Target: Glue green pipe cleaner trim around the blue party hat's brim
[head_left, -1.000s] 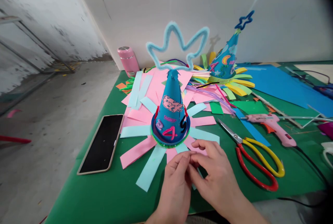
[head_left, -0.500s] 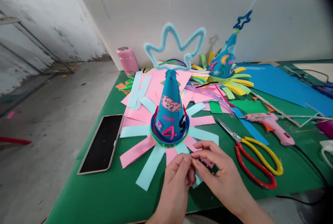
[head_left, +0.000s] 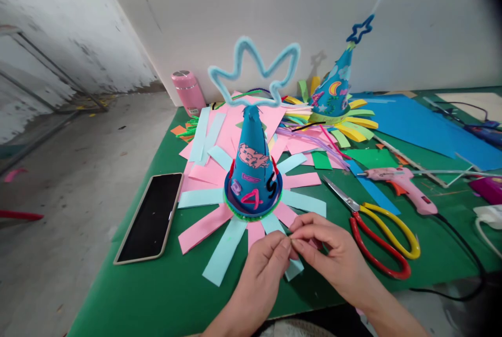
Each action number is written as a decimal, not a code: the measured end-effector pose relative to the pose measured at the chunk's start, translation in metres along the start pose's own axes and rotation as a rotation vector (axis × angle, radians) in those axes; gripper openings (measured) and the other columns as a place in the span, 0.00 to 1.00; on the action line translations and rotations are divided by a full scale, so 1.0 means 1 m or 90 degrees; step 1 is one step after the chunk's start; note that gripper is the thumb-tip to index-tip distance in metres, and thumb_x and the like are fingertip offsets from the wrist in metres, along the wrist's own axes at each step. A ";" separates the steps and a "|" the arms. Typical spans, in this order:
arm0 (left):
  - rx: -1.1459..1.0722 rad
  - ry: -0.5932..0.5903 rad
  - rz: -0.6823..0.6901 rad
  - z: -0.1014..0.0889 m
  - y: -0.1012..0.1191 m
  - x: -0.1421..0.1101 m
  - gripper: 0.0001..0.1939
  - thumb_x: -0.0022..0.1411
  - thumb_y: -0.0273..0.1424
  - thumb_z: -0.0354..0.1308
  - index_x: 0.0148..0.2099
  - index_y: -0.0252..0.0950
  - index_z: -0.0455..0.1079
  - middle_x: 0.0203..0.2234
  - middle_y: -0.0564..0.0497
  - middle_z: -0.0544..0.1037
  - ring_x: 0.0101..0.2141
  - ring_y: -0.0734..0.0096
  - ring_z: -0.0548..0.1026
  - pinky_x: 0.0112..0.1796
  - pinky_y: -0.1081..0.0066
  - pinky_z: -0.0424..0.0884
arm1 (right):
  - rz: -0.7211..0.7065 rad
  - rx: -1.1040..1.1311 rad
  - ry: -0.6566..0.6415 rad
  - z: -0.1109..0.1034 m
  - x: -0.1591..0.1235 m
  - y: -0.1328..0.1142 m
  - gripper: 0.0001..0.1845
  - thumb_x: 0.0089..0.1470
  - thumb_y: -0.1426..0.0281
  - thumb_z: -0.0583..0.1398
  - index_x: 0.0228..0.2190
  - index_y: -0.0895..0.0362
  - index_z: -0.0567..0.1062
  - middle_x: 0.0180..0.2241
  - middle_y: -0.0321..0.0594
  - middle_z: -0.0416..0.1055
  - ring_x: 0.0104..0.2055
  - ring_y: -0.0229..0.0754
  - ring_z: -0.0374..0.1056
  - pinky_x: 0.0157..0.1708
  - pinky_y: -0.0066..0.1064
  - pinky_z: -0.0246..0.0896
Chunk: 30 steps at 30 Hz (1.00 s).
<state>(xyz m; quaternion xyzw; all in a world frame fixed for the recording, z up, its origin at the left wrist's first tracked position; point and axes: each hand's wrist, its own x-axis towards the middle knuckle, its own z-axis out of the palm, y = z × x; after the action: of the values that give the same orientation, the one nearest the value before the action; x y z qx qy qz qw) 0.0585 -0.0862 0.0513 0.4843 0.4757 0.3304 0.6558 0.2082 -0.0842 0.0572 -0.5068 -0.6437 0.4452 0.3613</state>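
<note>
Fingertips pinched together, my left hand (head_left: 264,264) and my right hand (head_left: 327,251) meet just in front of a blue paper cone hat (head_left: 253,138). Whatever lies between the fingers is too small to make out. The hat stands upright, with pink and light-blue paper strips (head_left: 227,253) fanned out flat around its base. Letter shapes and a pink cut-out decorate its side. A light-blue pipe-cleaner crown shape (head_left: 239,60) tops it. My hands cover the ends of some strips at the front right.
Red-and-yellow scissors (head_left: 380,237) and a pink glue gun (head_left: 403,183) with a black cord lie to the right. A phone (head_left: 151,219) rests at left. Behind stand a pink bottle (head_left: 188,91) and a second cone hat (head_left: 333,89). Blue paper (head_left: 415,123) covers the back right.
My hands stay pinched together and the fingers shift slightly, the right fingers closing in on the left thumb. The whole scene drifts a little left as the camera turns.
</note>
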 end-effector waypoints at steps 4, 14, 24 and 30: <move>0.000 0.027 0.010 0.001 0.002 0.001 0.15 0.59 0.36 0.48 0.22 0.36 0.61 0.14 0.59 0.54 0.17 0.77 0.51 0.21 0.74 0.49 | -0.071 -0.069 0.031 0.004 0.000 0.000 0.06 0.52 0.75 0.56 0.25 0.56 0.71 0.34 0.38 0.69 0.30 0.32 0.66 0.29 0.22 0.62; -0.079 0.157 0.015 -0.001 -0.003 -0.003 0.13 0.53 0.28 0.50 0.17 0.36 0.58 0.14 0.57 0.56 0.19 0.75 0.53 0.22 0.73 0.49 | -0.198 -0.253 0.033 -0.004 0.000 0.008 0.06 0.53 0.75 0.54 0.33 0.55 0.69 0.36 0.41 0.71 0.38 0.39 0.67 0.36 0.30 0.64; -0.495 0.176 -0.127 0.005 0.005 0.006 0.12 0.55 0.32 0.56 0.23 0.33 0.64 0.12 0.62 0.50 0.15 0.82 0.49 0.20 0.77 0.48 | 0.024 -0.034 0.012 -0.010 -0.003 0.004 0.11 0.59 0.67 0.47 0.27 0.55 0.62 0.26 0.34 0.61 0.28 0.36 0.59 0.27 0.27 0.58; -0.593 0.177 -0.159 0.014 0.002 0.010 0.06 0.54 0.30 0.58 0.28 0.31 0.68 0.20 0.54 0.69 0.23 0.78 0.66 0.26 0.77 0.63 | -0.182 -0.169 0.069 0.013 -0.002 -0.002 0.04 0.52 0.75 0.54 0.29 0.55 0.68 0.38 0.41 0.64 0.40 0.40 0.62 0.38 0.32 0.61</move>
<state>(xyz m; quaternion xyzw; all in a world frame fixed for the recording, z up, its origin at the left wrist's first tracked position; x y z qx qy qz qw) 0.0749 -0.0810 0.0509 0.0312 0.4148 0.4881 0.7673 0.1962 -0.0895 0.0544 -0.4767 -0.7419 0.2727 0.3847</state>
